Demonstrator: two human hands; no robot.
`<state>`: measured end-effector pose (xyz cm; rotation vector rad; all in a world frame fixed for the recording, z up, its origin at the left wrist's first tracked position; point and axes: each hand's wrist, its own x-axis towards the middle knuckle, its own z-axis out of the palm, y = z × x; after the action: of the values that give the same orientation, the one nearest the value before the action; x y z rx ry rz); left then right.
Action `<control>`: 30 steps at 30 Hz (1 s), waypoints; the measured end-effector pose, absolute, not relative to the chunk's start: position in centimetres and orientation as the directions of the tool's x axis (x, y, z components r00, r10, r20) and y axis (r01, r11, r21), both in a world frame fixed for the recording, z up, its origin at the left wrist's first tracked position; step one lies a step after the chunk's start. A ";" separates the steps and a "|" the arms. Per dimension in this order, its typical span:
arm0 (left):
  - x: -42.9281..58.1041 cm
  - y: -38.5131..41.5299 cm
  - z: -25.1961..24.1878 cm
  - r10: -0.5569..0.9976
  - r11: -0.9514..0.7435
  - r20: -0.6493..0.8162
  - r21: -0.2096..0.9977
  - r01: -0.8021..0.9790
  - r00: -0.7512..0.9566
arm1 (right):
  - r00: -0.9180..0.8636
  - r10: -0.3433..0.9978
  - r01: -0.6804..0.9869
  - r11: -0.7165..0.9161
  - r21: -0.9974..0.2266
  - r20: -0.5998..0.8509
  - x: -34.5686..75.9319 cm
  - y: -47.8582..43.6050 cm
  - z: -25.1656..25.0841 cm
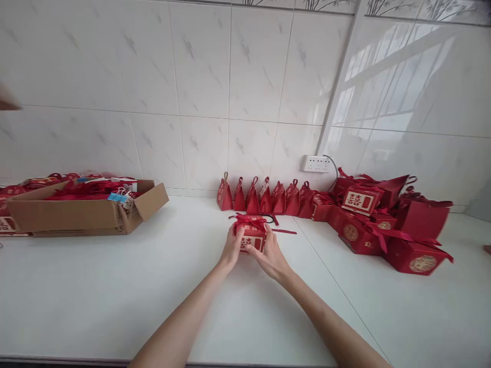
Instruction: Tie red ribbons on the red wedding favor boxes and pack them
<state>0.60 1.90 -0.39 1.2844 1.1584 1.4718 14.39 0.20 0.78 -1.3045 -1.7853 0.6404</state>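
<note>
A small red gift box (256, 243) with a cream label and a red ribbon bow (251, 220) on top stands upright on the white table (215, 317). My left hand (231, 246) wraps round its left side, thumb on the front. From the right, my right hand (271, 254) grips it too, with the thumb across the label. Fingers behind the box are hidden. Just past it lie a loose strip of red ribbon (284, 231) and a black loop (273, 219), partly covered by the box.
Several red pyramid boxes (252, 199) line up along the tiled wall. A heap of red boxes (358, 232) with ribbons fills the right. At left, an open cardboard carton (76, 217) holds red pieces. A white socket strip (317, 163) is on the wall.
</note>
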 end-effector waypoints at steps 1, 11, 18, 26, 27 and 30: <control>0.5 2.1 -0.4 0.973 -0.214 0.208 0.975 -0.060 -0.097 | -0.144 0.932 0.441 0.362 -0.821 0.334 14.5 0.2 0.1; 0.7 2.1 -0.4 0.957 -0.242 0.259 0.961 -0.136 0.127 | 0.000 0.955 0.102 0.296 -0.950 0.298 17.3 0.7 0.5; 0.8 0.7 0.0 0.902 -0.413 0.401 0.910 0.044 0.158 | -0.009 0.948 0.119 0.318 -0.941 0.319 18.1 0.9 0.8; 0.4 2.3 -0.7 0.974 -0.225 0.223 0.945 -0.237 -0.033 | -0.028 0.916 0.226 0.396 -0.890 0.401 18.4 1.3 0.1; 0.5 2.4 -0.8 0.975 -0.220 0.212 0.951 -0.215 -0.059 | -0.027 0.910 0.239 0.408 -0.881 0.414 18.4 1.3 0.0; 0.7 2.4 -1.1 0.967 -0.250 0.241 0.960 -0.123 -0.085 | -0.053 0.892 0.322 0.441 -0.838 0.449 18.7 1.5 -0.9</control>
<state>0.66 2.44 -1.11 1.2524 1.0306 1.5026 18.73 1.46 -0.94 -1.0843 -1.6110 0.6585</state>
